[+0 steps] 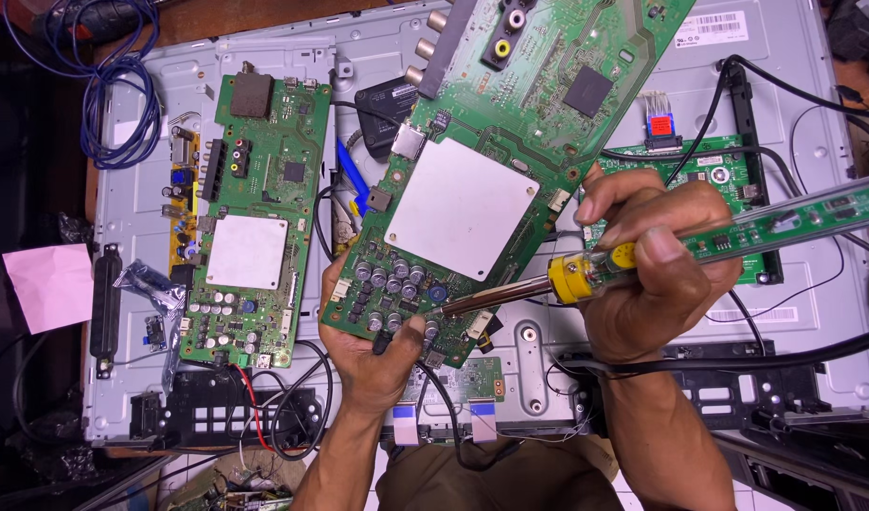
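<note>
My left hand (376, 355) grips the near edge of a large green circuit board (510, 114) that carries a square silver shield (461, 208) and a cluster of grey capacitors (389, 284). The board is tilted up off the bench. In my right hand (652, 255) is a soldering iron (586, 274) with a yellow collar and a clear green handle. Its metal tip (444, 309) touches the board beside the capacitors, just above my left thumb.
A second green circuit board (254, 218) lies flat on the grey metal panel (794, 114) to the left. A smaller green board (728, 180) sits under my right hand. Black cables cross the right side; a blue cable coil (122, 85) and a pink paper (48, 284) lie far left.
</note>
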